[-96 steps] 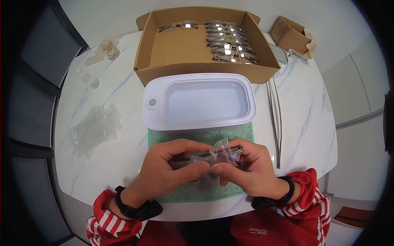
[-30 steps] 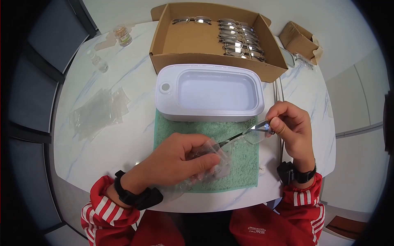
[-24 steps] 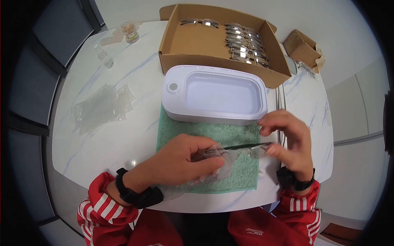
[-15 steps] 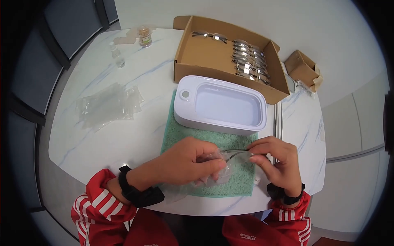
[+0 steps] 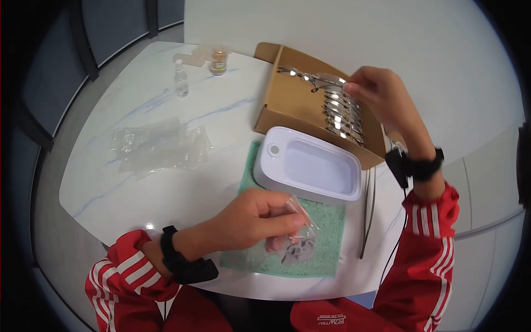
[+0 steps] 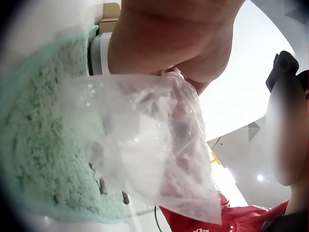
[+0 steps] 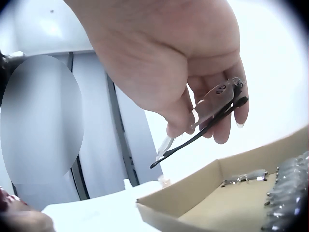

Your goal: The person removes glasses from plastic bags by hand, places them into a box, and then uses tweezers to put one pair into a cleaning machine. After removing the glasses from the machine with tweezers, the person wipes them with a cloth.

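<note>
One thin folded pair of rimless glasses [image 7: 212,113] hangs pinched in her right hand [image 5: 381,94] over the brown cardboard box [image 5: 287,105], best lowered flat beside the row, while her left hand [image 5: 249,221] grips a crumpled clear plastic bag [image 5: 296,232].

tub [image 5: 310,169] on towel [image 5: 326,221] | cardboard box [image 5: 287,105] behind tub | plastic bags [image 5: 157,146] left of tub

My head camera looks steeply down from above on the marble table [image 5: 166,182], taking in both my arms. The camera on my left wrist sits very close under my left hand [image 6: 174,38], facing up past the green towel [image 6: 43,145]. My right-wrist camera looks up from below, close, sharing the cardboard box [image 7: 203,198] with the head view.
</note>
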`<state>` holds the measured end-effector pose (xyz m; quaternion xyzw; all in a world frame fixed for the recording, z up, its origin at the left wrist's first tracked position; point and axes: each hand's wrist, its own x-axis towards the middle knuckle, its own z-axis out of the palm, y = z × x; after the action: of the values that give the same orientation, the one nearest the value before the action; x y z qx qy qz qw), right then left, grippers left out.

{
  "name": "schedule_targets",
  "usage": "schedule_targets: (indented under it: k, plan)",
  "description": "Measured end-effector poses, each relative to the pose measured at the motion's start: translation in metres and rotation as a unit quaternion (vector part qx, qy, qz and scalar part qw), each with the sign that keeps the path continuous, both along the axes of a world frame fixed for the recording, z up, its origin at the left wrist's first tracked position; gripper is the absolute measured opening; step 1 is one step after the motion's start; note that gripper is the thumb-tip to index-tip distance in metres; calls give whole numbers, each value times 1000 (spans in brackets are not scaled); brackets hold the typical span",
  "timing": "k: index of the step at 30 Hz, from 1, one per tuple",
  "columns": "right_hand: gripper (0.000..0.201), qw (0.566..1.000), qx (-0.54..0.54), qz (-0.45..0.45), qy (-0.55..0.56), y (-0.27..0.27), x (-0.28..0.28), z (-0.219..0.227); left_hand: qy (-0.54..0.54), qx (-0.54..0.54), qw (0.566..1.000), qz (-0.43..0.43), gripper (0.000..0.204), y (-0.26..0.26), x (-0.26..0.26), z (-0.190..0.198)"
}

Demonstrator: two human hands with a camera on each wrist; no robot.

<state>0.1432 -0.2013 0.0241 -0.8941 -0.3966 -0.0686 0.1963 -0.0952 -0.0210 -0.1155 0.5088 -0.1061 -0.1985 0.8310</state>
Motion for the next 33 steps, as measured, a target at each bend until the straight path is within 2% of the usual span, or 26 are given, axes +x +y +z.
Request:
schedule_targets:
  k: [2,4,9,14,16,21,23,26,27,29,31,33]
  plan:
    - [22,1000,-21,15,1,32,41,-10,4,-23,1000,-18,20,2,0,-3]
    - [18,988,-151,2,-42,60,75,-25,10,-17,1000,-14,20,9,-2,-1]
    - [16,968,-229,-13,-98,103,140,-81,12,-32,999,7,22,21,-4,-12]
    - [20,951,-286,-30,-113,121,169,-113,29,-26,999,-29,22,26,-6,-6]
    - [21,939,-319,-59,-113,127,169,-117,20,-29,999,-28,22,24,-5,-12]
    - [21,934,-331,-56,-119,129,175,-117,17,-36,999,-20,20,23,-5,-11]
    - [22,937,-329,-49,-104,124,164,-103,21,-22,1000,6,22,22,-5,-10]
    - [23,981,-171,10,-94,115,117,-74,18,6,1000,6,22,22,-6,-9]
    - [24,989,-118,44,-76,109,89,-59,16,4,1000,2,22,22,-6,-8]
    - [23,993,-93,-1,71,98,17,-28,10,-4,1000,13,19,20,-7,-9]
    - [24,985,-48,24,163,74,-53,-14,-4,3,1000,6,18,21,-6,-9]
    - [25,984,-47,115,130,49,-114,-12,-19,14,1000,-7,17,17,-7,-11]
